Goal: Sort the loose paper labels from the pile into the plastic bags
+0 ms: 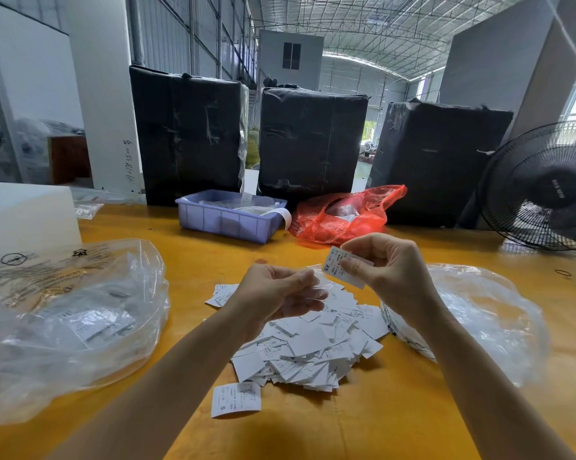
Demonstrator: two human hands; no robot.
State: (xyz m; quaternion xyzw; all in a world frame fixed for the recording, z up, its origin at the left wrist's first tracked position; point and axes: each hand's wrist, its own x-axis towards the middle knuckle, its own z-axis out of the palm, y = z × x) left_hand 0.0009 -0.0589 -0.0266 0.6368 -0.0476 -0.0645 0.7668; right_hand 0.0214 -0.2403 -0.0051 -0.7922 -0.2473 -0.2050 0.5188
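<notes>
right grip (384,263) pinches XS label (338,268) above pile (313,346) | left grip (280,293) pinches clear film (320,288)

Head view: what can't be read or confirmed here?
- Small print on the white XS paper label pinched in the right hand: too small.
- Clear film in the left hand: transparent, outline unclear.
- Contents of the red plastic bag: veiled by its film.
- Black fan: cut off by right edge.

Worktop (379,426) yellow. Labels (306,346) white, black print. Bags (64,313) clear, left one black-printed. Tray (227,220) lilac. Sack (343,214) red. Bales (187,134) black. Fan (545,187) black.
</notes>
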